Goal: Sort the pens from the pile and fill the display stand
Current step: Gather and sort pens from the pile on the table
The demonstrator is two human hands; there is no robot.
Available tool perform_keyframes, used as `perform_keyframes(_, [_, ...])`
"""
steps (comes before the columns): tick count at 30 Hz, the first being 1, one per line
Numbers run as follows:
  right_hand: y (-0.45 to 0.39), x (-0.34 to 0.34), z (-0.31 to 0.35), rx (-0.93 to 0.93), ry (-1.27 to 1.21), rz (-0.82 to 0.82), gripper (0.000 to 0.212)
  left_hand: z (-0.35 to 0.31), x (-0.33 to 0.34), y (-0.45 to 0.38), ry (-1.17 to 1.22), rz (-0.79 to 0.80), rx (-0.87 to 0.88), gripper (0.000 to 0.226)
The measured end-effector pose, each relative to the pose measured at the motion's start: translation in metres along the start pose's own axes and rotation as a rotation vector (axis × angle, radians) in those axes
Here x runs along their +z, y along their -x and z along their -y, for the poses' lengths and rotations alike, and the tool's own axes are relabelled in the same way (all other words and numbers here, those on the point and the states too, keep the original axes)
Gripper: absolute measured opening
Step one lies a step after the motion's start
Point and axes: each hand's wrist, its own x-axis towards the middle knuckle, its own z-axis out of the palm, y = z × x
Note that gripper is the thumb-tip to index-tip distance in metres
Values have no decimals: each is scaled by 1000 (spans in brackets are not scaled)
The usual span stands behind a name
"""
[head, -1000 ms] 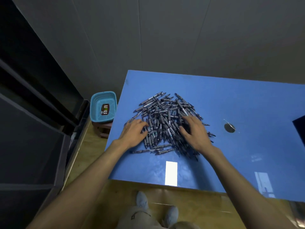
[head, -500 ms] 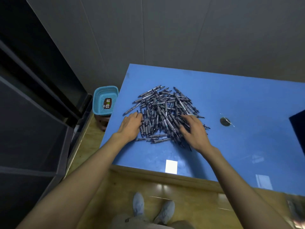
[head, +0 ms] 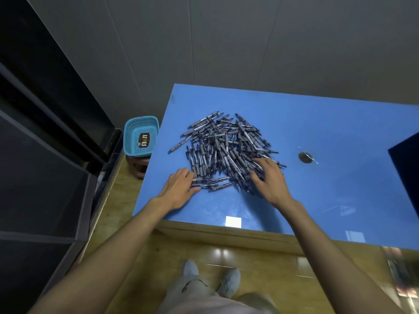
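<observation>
A heap of several dark grey pens point(head: 224, 148) lies on the blue table point(head: 317, 123). My left hand point(head: 179, 189) lies flat at the heap's near left edge, its fingertips touching the nearest pens. My right hand point(head: 269, 177) rests on the heap's near right side with its fingers spread over the pens. Neither hand plainly grips a pen. A dark object point(head: 405, 168), cut off by the right edge of the frame, stands on the table; what it is cannot be made out.
A small round dark hole point(head: 305, 157) sits in the tabletop right of the heap. A turquoise basket point(head: 140, 135) stands on a stool beside the table's left edge. Dark shelving point(head: 45, 155) fills the left side. A grey wall stands behind the table.
My left hand has slid back from the heap's left side to its near left edge. The right hand stays on the heap's near right side. The camera has shifted slightly.
</observation>
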Motion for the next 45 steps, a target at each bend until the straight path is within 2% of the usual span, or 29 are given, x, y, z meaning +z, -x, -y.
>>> perform_keyframes(4, [1, -3, -4, 16, -7, 2, 43, 0, 2, 4, -43, -7, 11, 32])
perform_keyframes(8, [2, -6, -6, 37, -14, -17, 42, -2, -3, 16, 94, 38, -14, 16])
perform_keyframes(12, [6, -7, -6, 38, -22, -27, 41, -16, -7, 17, 185, 7, -28, 13])
perform_keyframes(20, [15, -6, -11, 58, -25, -21, 43, -71, -9, -6, 120, -72, -19, 28])
perform_keyframes(25, [20, -10, -17, 69, -29, -37, 41, -72, 0, -10, 86, -7, -13, 34])
perform_keyframes(33, [23, -11, -24, 76, -41, -51, 39, -55, 8, 2, 88, 42, 10, 30])
perform_keyframes(45, [18, -10, -18, 67, -31, -43, 40, -68, 2, -9, 19, -60, 86, 49])
